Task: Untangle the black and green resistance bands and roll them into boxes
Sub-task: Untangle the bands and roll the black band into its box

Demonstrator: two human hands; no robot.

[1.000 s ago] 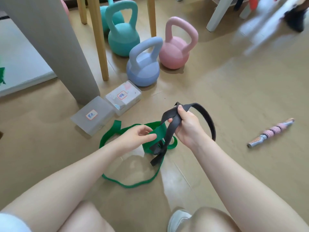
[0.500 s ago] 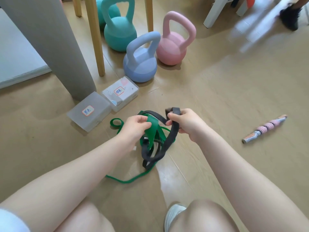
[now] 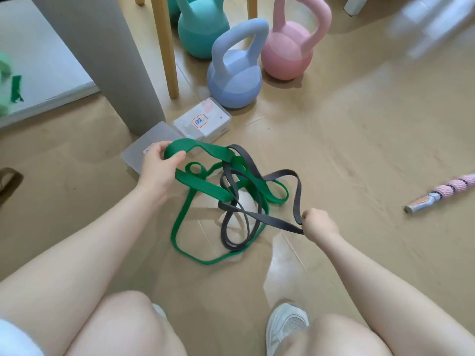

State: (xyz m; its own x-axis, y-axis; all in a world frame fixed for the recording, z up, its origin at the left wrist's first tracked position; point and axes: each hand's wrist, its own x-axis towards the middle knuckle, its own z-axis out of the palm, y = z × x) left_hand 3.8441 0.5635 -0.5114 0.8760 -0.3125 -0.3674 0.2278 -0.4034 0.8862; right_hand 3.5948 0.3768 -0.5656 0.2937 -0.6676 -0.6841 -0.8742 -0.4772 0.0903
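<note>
A wide green resistance band (image 3: pixel 205 187) and a thinner black band (image 3: pixel 246 209) lie looped through each other over the floor between my arms. My left hand (image 3: pixel 160 165) grips a fold of the green band, lifted up at the left. My right hand (image 3: pixel 317 223) is closed round one end loop of the black band, stretched out to the right. Two translucent plastic boxes with labels sit just beyond: one (image 3: pixel 203 122) near the blue kettlebell, the other (image 3: pixel 144 150) partly hidden behind my left hand.
A blue kettlebell (image 3: pixel 234 78), a pink one (image 3: pixel 290 50) and a teal one (image 3: pixel 203 29) stand behind the boxes. A grey table leg (image 3: pixel 110 62) and a wooden leg (image 3: pixel 167 47) rise at the left. A pink massage roller stick (image 3: pixel 442 192) lies at the right.
My hands have moved apart: the left drew the green band to the left, the right pulled the black band out to the right. The bundle has spread into loose loops on the floor.
</note>
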